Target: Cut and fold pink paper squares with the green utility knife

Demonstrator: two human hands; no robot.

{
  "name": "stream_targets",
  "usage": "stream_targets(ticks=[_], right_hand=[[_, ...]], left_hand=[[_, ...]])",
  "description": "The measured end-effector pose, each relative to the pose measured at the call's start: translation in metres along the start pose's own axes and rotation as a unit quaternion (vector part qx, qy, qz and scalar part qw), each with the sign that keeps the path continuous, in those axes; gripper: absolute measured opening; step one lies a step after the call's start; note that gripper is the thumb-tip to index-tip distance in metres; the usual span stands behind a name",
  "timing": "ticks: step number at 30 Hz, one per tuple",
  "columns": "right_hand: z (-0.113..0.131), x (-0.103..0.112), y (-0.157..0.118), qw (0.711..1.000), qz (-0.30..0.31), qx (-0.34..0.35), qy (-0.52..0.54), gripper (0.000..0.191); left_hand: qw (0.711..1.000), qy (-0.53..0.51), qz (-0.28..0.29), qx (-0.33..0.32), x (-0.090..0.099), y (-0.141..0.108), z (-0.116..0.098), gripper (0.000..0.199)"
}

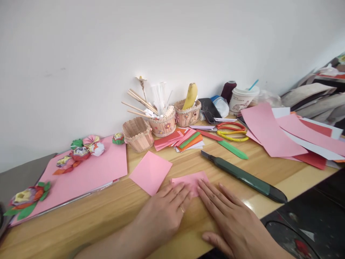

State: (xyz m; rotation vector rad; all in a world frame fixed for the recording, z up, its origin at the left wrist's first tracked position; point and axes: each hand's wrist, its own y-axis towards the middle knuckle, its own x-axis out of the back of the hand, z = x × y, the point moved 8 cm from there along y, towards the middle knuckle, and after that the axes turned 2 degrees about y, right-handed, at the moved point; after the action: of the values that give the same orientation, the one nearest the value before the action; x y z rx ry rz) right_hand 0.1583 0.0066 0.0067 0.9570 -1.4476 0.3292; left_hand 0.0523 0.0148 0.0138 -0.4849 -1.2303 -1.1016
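Head view: a piece of pink paper (187,180) lies on the wooden table (102,216) in front of the person, its near part hidden under the fingers. The left hand (168,207) is spread flat, palm down, its fingertips on the paper and a ring on one finger. The right hand (231,216) is also flat and unclosed, its extended fingers on the paper's right part, the thumb set apart. Neither hand grips anything.

Just beyond the left hand, a pink square (151,172) lies turned cornerwise. Near the right hand, a dark green cutter (242,176) rests diagonally, blade toward the baskets. Farther back are a fan of small coloured papers (185,138), a green strip (233,149) and scissors (219,126) with red and yellow handles.

Three small decorated baskets (137,135) stand in a row; the middle one holds wooden sticks (141,100), the right one a banana (191,96). A lidded cup (242,102) stands beyond the scissors. Loose paper sheets (272,129) overlap at the right; at the left, paper flowers (81,153) sit on a large pink sheet (105,165).
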Motion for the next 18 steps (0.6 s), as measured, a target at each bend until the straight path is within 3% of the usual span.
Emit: stream_targets(ticks=[7,14,18], right_hand=[[-0.017,0.009,-0.015,0.999,-0.026,-0.014,0.015,0.079],[-0.022,0.016,-0.020,0.999,-0.035,0.006,-0.005,0.076],[-0.026,0.009,-0.022,0.999,0.000,0.011,0.043,0.080]], left_hand=[[0.998,0.011,0.058,-0.011,-0.010,-0.038,0.011,0.040],[0.985,-0.057,0.163,-0.001,-0.019,-0.034,0.012,0.047],[0.980,-0.096,0.174,0.016,-0.022,-0.036,0.014,0.052]])
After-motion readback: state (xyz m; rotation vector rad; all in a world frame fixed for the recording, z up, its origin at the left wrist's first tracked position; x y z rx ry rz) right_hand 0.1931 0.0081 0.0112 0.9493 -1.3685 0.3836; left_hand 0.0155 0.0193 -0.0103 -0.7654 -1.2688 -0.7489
